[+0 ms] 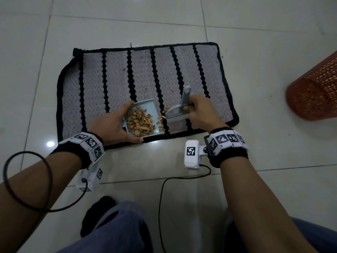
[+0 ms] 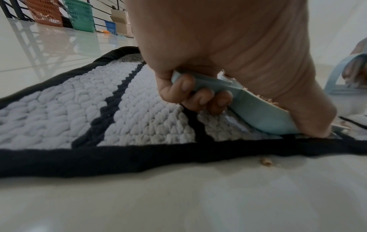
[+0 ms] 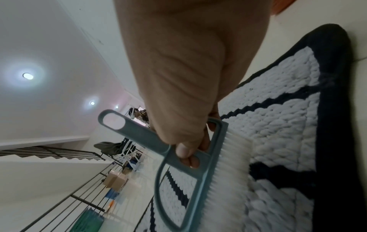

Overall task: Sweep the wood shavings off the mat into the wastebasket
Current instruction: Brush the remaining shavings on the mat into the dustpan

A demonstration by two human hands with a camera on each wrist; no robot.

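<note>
A grey mat (image 1: 118, 79) with black stripes and a black border lies on the tiled floor. On its near edge stands a pale blue dustpan (image 1: 145, 106), tilted and heaped with tan wood shavings (image 1: 140, 122). My left hand (image 1: 116, 123) grips its left side, fingers curled under the rim (image 2: 198, 94). Just right of the pan, my right hand (image 1: 195, 108) holds the handle of a grey-blue brush (image 1: 175, 114). Its white bristles (image 3: 232, 157) rest on the mat (image 3: 278, 109). A few loose shavings (image 1: 162, 117) lie between pan and brush. The orange mesh wastebasket (image 1: 315, 92) stands at the right.
One shaving (image 2: 266, 161) lies on the floor in front of the mat's near border. My knees (image 1: 116, 227) and a black cable (image 1: 162, 198) are close below the hands. Far off stand a green basket (image 2: 81, 15), an orange basket (image 2: 45, 12), boxes and a railing.
</note>
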